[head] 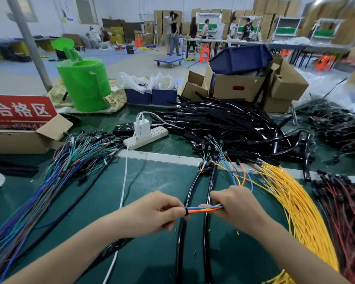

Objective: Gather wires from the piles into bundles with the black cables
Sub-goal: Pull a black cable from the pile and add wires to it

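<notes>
My left hand (pixel 154 212) pinches the mouth of a black cable (pixel 181 238) where a short run of orange, blue and yellow wires (pixel 205 209) comes out. My right hand (pixel 234 206) grips the other end of those wires. A second black cable (pixel 206 242) lies alongside, running toward me. Both cables lead up to a cluster of connectors (pixel 208 162). A pile of yellow wires (pixel 299 206) lies to the right, a red and black wire pile (pixel 344 210) further right, and a blue-green wire pile (pixel 55 177) to the left. A heap of black cables (pixel 230 124) lies behind.
A white power strip (pixel 146 136) with a charger sits mid-table, its white cord running toward me. A green watering can (pixel 84 85), blue bins (pixel 152 95) and cardboard boxes (pixel 254 85) line the far edge. A red-signed box (pixel 19 128) stands at the left. People stand far behind.
</notes>
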